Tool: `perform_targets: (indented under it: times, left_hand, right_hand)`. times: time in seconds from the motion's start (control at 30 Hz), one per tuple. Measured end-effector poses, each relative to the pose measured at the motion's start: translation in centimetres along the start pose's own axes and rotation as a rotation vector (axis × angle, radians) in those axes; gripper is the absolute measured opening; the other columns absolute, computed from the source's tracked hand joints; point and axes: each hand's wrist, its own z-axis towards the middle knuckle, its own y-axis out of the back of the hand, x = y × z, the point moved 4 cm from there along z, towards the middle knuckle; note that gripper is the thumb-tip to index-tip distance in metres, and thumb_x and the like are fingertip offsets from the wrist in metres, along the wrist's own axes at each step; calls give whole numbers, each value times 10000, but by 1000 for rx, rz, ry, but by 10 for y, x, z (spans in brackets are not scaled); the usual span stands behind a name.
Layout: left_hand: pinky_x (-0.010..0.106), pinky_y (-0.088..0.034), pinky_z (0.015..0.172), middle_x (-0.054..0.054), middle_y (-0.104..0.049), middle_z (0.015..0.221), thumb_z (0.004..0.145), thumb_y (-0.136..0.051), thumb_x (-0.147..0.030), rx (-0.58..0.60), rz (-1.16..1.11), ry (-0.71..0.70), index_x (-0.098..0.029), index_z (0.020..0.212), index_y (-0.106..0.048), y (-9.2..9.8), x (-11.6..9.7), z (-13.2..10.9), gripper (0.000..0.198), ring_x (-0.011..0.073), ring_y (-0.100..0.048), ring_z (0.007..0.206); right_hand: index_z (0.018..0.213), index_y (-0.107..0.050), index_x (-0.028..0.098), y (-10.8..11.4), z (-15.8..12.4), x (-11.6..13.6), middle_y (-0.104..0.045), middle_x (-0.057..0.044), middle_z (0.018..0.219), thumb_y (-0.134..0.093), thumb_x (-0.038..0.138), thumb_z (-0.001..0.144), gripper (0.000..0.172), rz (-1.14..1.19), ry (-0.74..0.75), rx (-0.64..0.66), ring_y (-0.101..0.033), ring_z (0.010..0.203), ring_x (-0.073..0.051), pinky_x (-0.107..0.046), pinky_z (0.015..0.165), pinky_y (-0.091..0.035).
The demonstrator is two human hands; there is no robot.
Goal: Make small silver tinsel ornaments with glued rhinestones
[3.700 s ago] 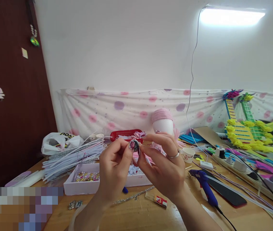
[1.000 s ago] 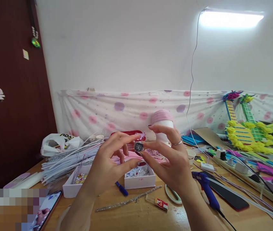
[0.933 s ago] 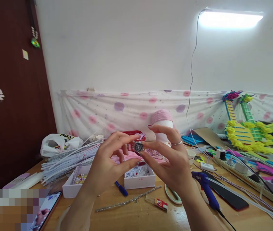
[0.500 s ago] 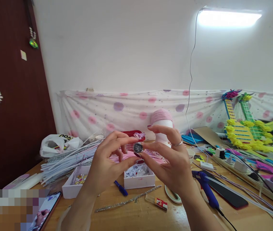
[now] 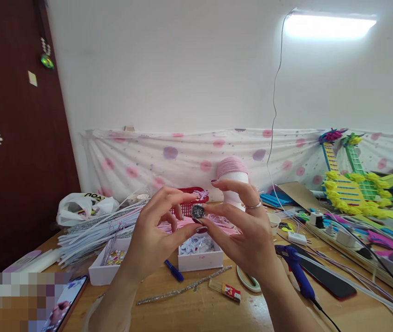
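Between my two hands is a small round coil of silver tinsel pipe cleaner, wound flat like a disc. My right hand pinches it at its right and lower edge with thumb and a finger, while the index finger arches above. My left hand is on the other side with thumb and index finger apart; its index fingertip is above the coil and its thumb tip is below, close to the right thumb. Whether the left fingers touch the coil is hard to see. A straight silver tinsel pipe cleaner lies on the table below.
White boxes hold beads and pale pieces. Nearby are a blue pen, a glue gun, a phone and a power strip. Pipe cleaner bundles, a red basket and pink yarn stand behind.
The coil has shifted very slightly left and up and is turned a little between the fingers. Both hands otherwise keep nearly the same pose.
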Motion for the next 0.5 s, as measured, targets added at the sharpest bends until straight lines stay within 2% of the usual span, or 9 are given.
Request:
perform_targets:
  times: [0.37,0.5]
  left_hand:
    - [163,-514,550,13,-595,977,826,-765,-200,7,-2,2,-272,1007,-732,0,-1,0,197,90,-541,721]
    - [161,-525,565,14,-593,1008,812,-783,-214,-22,0,20,-310,1114,-723,0,2,-1,323,95,-543,741]
  right_hand:
    - [925,-703,202,-1,0,0,-624,-98,1203,-668,159,890,66,-11,-9,-11,-625,1060,-246,-439,923,-461]
    - [925,-701,201,-1,0,0,-627,-98,1201,-675,159,887,62,-19,-4,-18,-624,1062,-249,-446,921,-461]
